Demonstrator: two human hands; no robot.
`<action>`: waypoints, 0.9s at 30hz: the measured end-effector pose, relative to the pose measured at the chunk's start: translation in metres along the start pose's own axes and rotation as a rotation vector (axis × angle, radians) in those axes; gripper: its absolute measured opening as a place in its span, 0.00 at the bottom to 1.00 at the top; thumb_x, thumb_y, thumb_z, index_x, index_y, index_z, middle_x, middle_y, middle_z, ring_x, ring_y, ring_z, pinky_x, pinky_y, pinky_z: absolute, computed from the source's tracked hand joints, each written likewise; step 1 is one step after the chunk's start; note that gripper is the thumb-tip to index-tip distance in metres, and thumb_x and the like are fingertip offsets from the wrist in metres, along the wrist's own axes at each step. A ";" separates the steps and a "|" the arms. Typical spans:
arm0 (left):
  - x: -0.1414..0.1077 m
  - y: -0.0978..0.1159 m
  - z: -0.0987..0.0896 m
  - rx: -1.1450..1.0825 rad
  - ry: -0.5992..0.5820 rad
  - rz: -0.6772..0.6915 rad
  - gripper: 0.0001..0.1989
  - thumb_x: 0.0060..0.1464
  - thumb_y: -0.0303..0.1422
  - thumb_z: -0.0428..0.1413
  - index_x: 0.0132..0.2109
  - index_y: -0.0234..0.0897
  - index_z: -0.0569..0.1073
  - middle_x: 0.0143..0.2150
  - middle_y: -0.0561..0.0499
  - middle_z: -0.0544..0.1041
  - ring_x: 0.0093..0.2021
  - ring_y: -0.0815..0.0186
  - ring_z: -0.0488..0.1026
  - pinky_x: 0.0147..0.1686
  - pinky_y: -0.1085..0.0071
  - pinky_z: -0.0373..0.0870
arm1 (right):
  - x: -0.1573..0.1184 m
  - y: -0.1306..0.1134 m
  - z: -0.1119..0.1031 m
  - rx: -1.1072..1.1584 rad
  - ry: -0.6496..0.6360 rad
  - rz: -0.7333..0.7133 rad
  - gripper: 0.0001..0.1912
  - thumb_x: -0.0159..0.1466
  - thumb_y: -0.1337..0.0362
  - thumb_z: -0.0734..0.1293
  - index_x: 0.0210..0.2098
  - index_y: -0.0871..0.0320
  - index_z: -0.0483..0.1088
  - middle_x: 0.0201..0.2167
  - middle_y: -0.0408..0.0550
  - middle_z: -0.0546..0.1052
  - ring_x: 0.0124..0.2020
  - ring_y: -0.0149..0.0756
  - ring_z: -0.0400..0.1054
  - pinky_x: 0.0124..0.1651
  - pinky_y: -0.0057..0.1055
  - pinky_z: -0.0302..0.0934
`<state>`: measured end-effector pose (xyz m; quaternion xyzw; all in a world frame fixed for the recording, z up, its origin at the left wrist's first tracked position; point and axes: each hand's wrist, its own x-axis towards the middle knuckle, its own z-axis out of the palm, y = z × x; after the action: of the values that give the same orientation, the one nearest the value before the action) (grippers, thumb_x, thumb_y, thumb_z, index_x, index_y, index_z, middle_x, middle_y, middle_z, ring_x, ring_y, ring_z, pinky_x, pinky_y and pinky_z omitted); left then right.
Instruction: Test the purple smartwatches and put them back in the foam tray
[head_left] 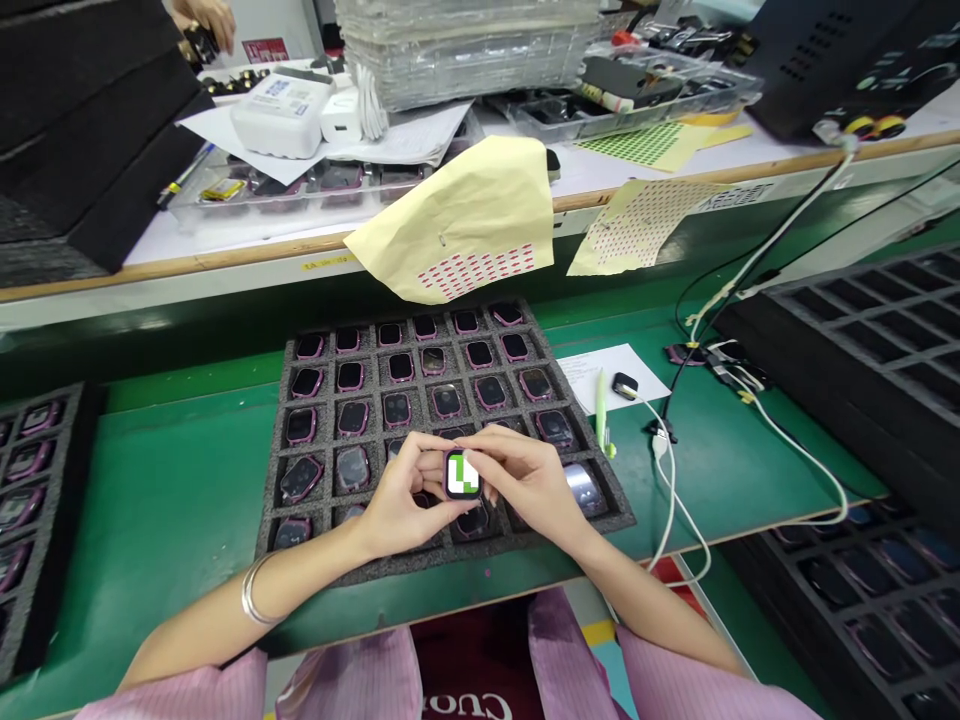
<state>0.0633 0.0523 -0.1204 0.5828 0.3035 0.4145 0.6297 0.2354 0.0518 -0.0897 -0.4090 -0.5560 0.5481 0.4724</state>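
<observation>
I see the smartwatch, purple-cased with a lit white-and-green screen, above the foam tray. The left hand's fingers pinch its side; the right hand's fingers bend together against its screen and edge.

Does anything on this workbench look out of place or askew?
A yellow sticker sheet droops over the shelf edge. One watch sits crookedly in the foam tray, and a silvery object in its near right corner looks odd among watches.
</observation>
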 end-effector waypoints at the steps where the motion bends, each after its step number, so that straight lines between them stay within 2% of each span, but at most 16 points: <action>1: 0.000 0.000 0.000 0.006 0.000 0.001 0.24 0.49 0.24 0.63 0.48 0.40 0.59 0.39 0.48 0.78 0.36 0.66 0.77 0.33 0.73 0.73 | 0.000 0.000 -0.001 -0.013 -0.021 -0.006 0.08 0.62 0.64 0.68 0.41 0.56 0.77 0.34 0.47 0.70 0.23 0.27 0.63 0.23 0.24 0.60; 6: 0.000 0.000 -0.001 0.017 -0.024 0.012 0.24 0.49 0.24 0.62 0.48 0.40 0.58 0.40 0.47 0.78 0.38 0.65 0.77 0.35 0.72 0.73 | -0.004 -0.001 -0.009 -0.052 -0.123 -0.005 0.18 0.58 0.65 0.72 0.48 0.55 0.74 0.39 0.49 0.69 0.31 0.32 0.65 0.30 0.27 0.64; 11: -0.001 -0.001 0.000 0.037 -0.042 0.047 0.25 0.48 0.23 0.62 0.49 0.40 0.59 0.39 0.48 0.78 0.36 0.66 0.77 0.33 0.73 0.73 | -0.003 -0.002 -0.005 -0.063 -0.014 -0.008 0.09 0.62 0.64 0.69 0.41 0.57 0.78 0.31 0.47 0.71 0.25 0.30 0.64 0.23 0.25 0.60; 16: -0.001 -0.002 0.002 0.012 -0.058 0.083 0.26 0.48 0.22 0.62 0.49 0.41 0.59 0.40 0.48 0.78 0.38 0.65 0.77 0.35 0.71 0.74 | 0.000 -0.003 0.002 -0.017 0.044 -0.006 0.07 0.63 0.64 0.68 0.35 0.57 0.79 0.29 0.47 0.72 0.20 0.27 0.63 0.19 0.24 0.57; 20: 0.000 0.000 0.001 0.004 -0.023 0.046 0.25 0.48 0.23 0.63 0.48 0.40 0.59 0.40 0.48 0.78 0.36 0.66 0.77 0.34 0.73 0.73 | -0.001 -0.004 -0.002 -0.022 -0.025 -0.018 0.08 0.61 0.67 0.69 0.40 0.57 0.77 0.32 0.47 0.72 0.28 0.31 0.65 0.26 0.25 0.61; 24: -0.001 0.001 0.000 0.006 -0.016 0.019 0.24 0.49 0.24 0.63 0.48 0.40 0.59 0.41 0.46 0.78 0.39 0.63 0.77 0.36 0.71 0.74 | -0.005 -0.007 -0.009 -0.031 -0.148 0.018 0.17 0.58 0.68 0.71 0.47 0.56 0.73 0.39 0.48 0.69 0.34 0.34 0.66 0.31 0.27 0.64; 27: -0.004 -0.001 0.001 0.091 -0.033 0.074 0.23 0.50 0.24 0.61 0.49 0.40 0.59 0.41 0.46 0.78 0.40 0.62 0.77 0.36 0.70 0.74 | -0.007 -0.006 -0.006 -0.096 -0.116 0.024 0.15 0.58 0.67 0.71 0.45 0.57 0.72 0.38 0.47 0.70 0.33 0.34 0.66 0.31 0.27 0.63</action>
<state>0.0624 0.0486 -0.1217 0.6283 0.2899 0.4137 0.5916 0.2431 0.0461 -0.0841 -0.4053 -0.6032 0.5493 0.4126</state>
